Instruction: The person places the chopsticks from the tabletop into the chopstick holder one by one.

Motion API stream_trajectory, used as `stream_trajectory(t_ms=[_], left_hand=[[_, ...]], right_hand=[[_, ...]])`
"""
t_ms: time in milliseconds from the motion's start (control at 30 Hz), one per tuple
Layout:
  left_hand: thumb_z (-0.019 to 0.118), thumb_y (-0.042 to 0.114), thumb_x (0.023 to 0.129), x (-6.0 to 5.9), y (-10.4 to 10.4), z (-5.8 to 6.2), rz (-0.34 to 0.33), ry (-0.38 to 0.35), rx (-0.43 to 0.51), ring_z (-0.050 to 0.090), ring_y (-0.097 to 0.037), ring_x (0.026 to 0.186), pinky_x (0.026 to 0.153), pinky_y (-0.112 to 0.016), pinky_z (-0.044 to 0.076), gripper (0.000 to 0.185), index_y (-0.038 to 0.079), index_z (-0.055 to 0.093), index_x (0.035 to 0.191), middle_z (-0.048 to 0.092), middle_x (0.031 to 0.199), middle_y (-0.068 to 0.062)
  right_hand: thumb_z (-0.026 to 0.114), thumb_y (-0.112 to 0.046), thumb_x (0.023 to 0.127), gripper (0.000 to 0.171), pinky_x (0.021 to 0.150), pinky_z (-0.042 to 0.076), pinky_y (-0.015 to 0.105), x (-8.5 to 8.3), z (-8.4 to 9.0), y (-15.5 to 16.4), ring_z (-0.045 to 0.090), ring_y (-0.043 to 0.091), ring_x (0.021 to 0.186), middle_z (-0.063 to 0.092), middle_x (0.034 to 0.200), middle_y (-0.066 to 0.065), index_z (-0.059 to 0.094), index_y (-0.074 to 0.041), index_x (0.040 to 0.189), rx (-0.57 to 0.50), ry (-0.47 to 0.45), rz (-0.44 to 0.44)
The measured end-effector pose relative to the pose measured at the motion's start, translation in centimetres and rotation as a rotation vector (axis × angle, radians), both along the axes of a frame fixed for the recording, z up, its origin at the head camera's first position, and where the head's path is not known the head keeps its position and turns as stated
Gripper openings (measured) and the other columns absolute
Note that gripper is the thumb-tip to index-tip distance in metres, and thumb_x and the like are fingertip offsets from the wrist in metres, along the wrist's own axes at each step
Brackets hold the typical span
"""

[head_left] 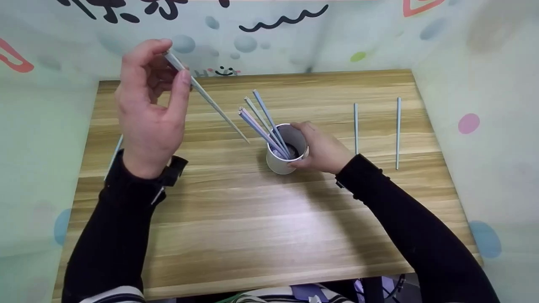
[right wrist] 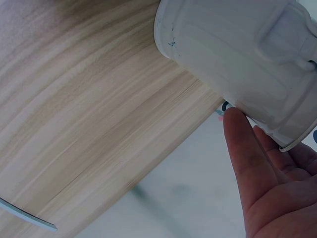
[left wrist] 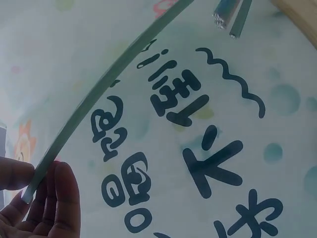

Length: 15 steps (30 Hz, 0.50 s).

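Observation:
Between thumb and fingers, my left hand (head_left: 149,105) pinches a pale green chopstick (head_left: 217,108) near its thick end. Its thin tip slants down to the right, short of the white cup and above the table. In the left wrist view the same chopstick (left wrist: 104,82) runs up from the fingertips. My right hand (head_left: 322,149) grips the right side of the white cup (head_left: 278,165), which stands on the table. Several blue, green and pink chopsticks (head_left: 263,132) lean left inside it. The cup's outer wall (right wrist: 228,64) fills the upper right of the right wrist view, fingers beside it.
Two blue chopsticks lie apart on the right of the wooden table (head_left: 252,227): one nearer (head_left: 356,126), one farther out (head_left: 398,134). Another chopstick (head_left: 114,155) lies at the left, partly behind my left wrist. A printed pale backdrop (head_left: 286,46) encloses the table's back and sides.

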<state>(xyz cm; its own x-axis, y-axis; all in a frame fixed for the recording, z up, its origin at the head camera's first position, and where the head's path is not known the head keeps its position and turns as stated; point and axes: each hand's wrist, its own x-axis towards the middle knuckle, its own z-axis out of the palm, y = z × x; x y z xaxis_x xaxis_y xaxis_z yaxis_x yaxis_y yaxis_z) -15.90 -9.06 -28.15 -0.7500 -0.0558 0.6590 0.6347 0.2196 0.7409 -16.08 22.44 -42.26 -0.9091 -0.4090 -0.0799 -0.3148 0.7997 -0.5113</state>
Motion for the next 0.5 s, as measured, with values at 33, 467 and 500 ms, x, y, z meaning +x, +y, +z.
stream_trajectory(t_ms=[33, 467, 500], left_hand=[[0.062, 0.002, 0.097, 0.1, 0.2, -0.1, -0.014, -0.003, 0.01, 0.064, -0.017, 0.084, 0.078, -0.024, 0.057, 0.032, 0.001, 0.055, 0.127, 0.064, 0.097, 0.006], [0.06, 0.003, 0.099, 0.6, 2.7, -2.2, -0.096, -0.025, -0.039, 0.065, -0.017, 0.086, 0.08, -0.024, 0.058, 0.03, -0.001, 0.052, 0.127, 0.063, 0.1, -0.01], [0.06, 0.003, 0.099, 0.5, 2.8, -2.4, -0.099, -0.027, -0.039, 0.065, -0.017, 0.085, 0.08, -0.024, 0.058, 0.029, -0.002, 0.052, 0.127, 0.063, 0.099, -0.01]], right_hand=[[0.089, -0.043, 0.074, 0.102, 0.109, 0.048, 0.046, 0.0, 0.0, 0.0, 0.058, 0.031, 0.125, 0.054, 0.14, 0.015, 0.037, -0.003, 0.153, 0.001, 0.001, 0.0], [0.089, -0.041, 0.074, 0.102, 0.107, 0.05, 0.048, 0.1, 0.1, 0.0, 0.059, 0.032, 0.124, 0.054, 0.142, 0.014, 0.037, -0.005, 0.153, -0.005, -0.011, -0.013], [0.09, -0.041, 0.074, 0.102, 0.107, 0.049, 0.048, 0.1, 0.1, 0.0, 0.059, 0.032, 0.124, 0.054, 0.142, 0.015, 0.037, -0.004, 0.153, -0.007, -0.007, -0.011]])
